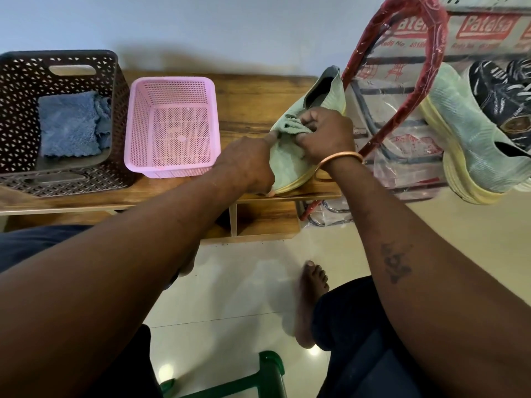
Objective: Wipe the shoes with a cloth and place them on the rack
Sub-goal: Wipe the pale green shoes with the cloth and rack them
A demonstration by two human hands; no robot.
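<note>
Mid-wipe, by the look of it, on a green shoe (286, 163) lying on the wooden bench (253, 93), just right of the pink basket (172, 124). Points toe toward the person and heel away, long axis running from near-left to far-right, with the opening up at the far end and the yellow sole edge showing along the near right side. Steadied at the toe end by the left hand (247, 165), fingers curled over it. Rubbed on the upper by the right hand (324, 136), closed in a pinch on a bunched green cloth (290, 126). Hands close together over the shoe, almost touching.

Seemingly done: matching green shoe (471, 139) up on the rack (439, 47) at the right, beside a dark shoe (500, 99). Left to do, judging from this layout: finish wiping the shoe in hand, then lift across to the rack next to its pair. Cannot tell whether more shoes wait out of view. Blue cloths (69, 124) folded in the brown basket (17, 96) at the far left, well apart from the work
</note>
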